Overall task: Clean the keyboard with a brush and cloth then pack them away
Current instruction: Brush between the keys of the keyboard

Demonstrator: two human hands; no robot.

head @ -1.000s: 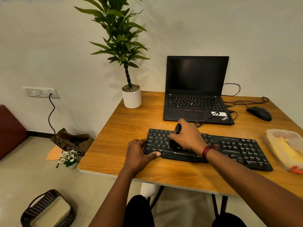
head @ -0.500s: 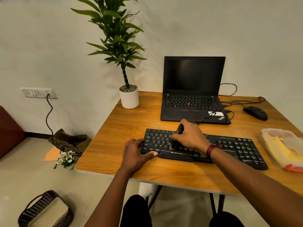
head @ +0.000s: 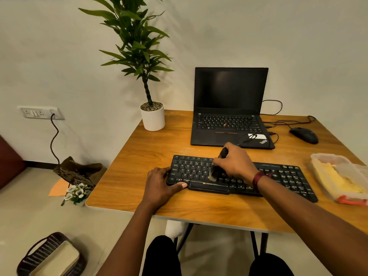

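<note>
Centrally, the right hand [head: 236,163] grips a brush [head: 218,166], bristles down on the keyboard [head: 278,176]; the left hand [head: 159,182] grips that keyboard's left end, thumb along its front edge; at the right edge sits a plastic box [head: 318,162] holding a yellow cloth [head: 340,180].

Wooden table [head: 139,160] bears keyboard [head: 288,176], laptop [head: 227,124], mouse [head: 304,135], potted plant [head: 152,116], perhaps a plastic tub [head: 328,155].
</note>
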